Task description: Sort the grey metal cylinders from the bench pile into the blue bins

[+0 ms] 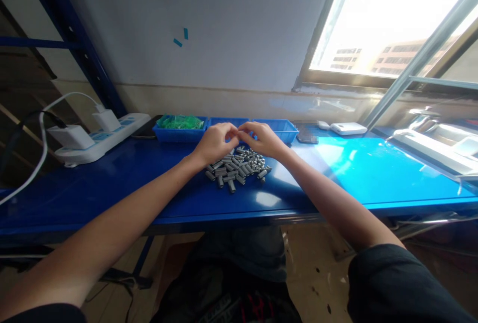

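Left hand (218, 143) and right hand (266, 140) meet at fingertips above grey metal cylinders (232, 169) heaped on blue table (123, 173); cannot tell whether either pinches anything. Cylinders look stiff, light singly, probably slick; best taken across the sides, thumb against forefinger.

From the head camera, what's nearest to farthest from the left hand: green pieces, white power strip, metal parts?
From the left hand:
1. Metal parts: just below it.
2. Green pieces: leftward, in a blue bin.
3. White power strip: farther left.
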### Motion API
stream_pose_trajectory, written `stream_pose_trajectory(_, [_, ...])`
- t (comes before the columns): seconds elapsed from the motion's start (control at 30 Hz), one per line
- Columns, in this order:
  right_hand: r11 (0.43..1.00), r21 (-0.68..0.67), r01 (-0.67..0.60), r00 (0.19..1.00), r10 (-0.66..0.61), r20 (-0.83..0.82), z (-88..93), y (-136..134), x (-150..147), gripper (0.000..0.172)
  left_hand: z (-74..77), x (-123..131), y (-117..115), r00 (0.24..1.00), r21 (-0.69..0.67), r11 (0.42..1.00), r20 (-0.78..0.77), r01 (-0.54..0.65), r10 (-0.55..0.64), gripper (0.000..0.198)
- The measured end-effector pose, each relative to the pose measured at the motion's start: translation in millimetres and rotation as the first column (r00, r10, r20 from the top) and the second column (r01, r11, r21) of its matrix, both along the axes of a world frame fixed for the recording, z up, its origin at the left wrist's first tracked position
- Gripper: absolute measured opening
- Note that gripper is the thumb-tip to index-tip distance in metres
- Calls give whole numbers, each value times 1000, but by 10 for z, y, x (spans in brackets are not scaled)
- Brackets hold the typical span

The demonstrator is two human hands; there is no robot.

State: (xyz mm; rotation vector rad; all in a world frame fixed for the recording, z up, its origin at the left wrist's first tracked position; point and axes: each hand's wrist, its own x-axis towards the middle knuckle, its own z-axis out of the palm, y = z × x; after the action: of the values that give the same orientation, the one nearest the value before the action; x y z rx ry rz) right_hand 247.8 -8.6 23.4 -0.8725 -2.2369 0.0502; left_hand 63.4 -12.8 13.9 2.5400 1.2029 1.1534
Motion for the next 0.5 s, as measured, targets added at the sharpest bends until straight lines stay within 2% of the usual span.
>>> stream_pose_trajectory(0.13, [999,23,44,999,-44,-19,-16,-42,-56,19,28,-48,27,981,-95,995,192,-7,25,29])
stream_pose_trajectory(0.3, [986,91,143,988,-147,47,76,-30,6,20,39,-45,49,955,-170,981,292,96,-43,34])
stream_pose_trajectory(0.37, [949,157,274,957,-286,53,113,43,137,22,13,-22,69,970,-197,974,236,112,-64,35])
stream_pose_trajectory(0.43, [859,189,476,873,-487,14,117,152,316,24,-35,32,94,993,-188,977,89,96,-81,33])
stream_pose_trajectory(0.5, [775,161,611,784,-621,12,86,263,489,32,-91,115,121,988,-152,984,-112,91,-108,29])
